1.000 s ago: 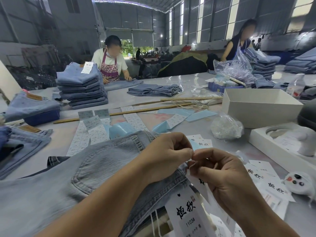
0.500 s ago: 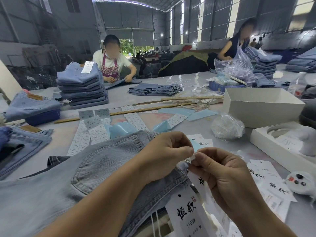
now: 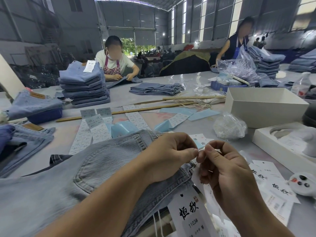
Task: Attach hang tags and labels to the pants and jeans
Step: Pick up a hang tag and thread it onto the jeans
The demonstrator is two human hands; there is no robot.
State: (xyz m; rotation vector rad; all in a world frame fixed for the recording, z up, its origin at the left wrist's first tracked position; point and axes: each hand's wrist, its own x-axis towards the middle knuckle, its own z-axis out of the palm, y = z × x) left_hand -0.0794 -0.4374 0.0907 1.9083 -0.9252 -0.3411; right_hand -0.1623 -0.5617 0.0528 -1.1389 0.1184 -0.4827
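While a pair of light blue jeans [image 3: 85, 177] is lying flat on the gray surface [image 3: 56, 139] in front of the person, both hands are meeting just above its waistband. The left hand [image 3: 168, 156] is resting on the jeans with its fingers curled, pinching something too small to make out. The right hand [image 3: 224, 170] is touching it fingertip to fingertip and is pinching too, with a white tag partly hidden beneath it. A white hang tag [image 3: 189, 214] with black letters is lying at the near edge of the jeans. More tags [image 3: 266, 178] are sitting to the right, and sheets of small labels [image 3: 95, 129] are lying farther back.
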